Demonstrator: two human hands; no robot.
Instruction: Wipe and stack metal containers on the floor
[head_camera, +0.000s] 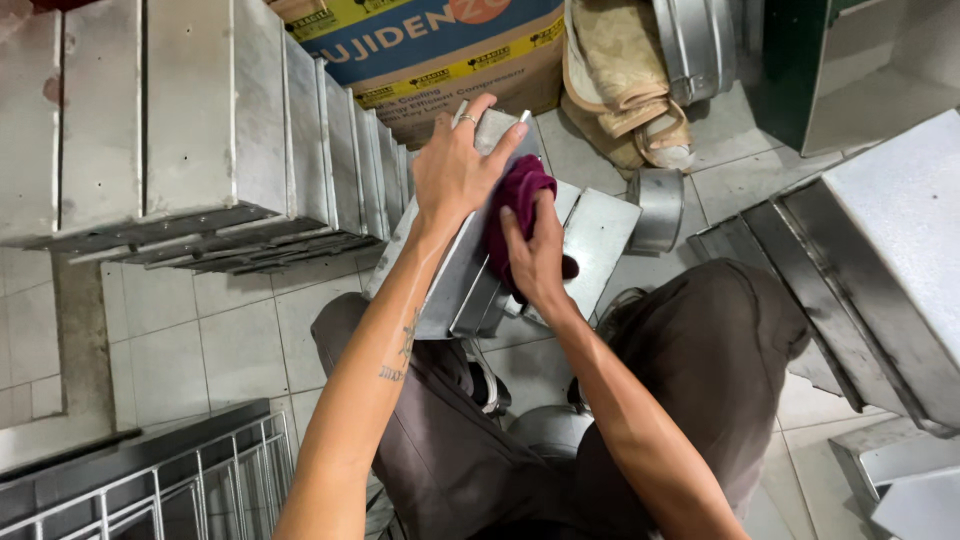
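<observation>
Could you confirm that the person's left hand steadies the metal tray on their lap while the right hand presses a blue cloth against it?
Not quite: the cloth is dark red, not blue. The head view shows the left hand steadying the metal tray while the right hand presses the cloth against it.

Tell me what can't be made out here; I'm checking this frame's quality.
Head view:
- Metal box: inside hidden by the left hand and maroon cloth.
- Right hand: fingertips buried in the cloth.
- Wire rack: cut off by the bottom edge.
- Stacked metal boxes: tops cut off by the upper edge.
</observation>
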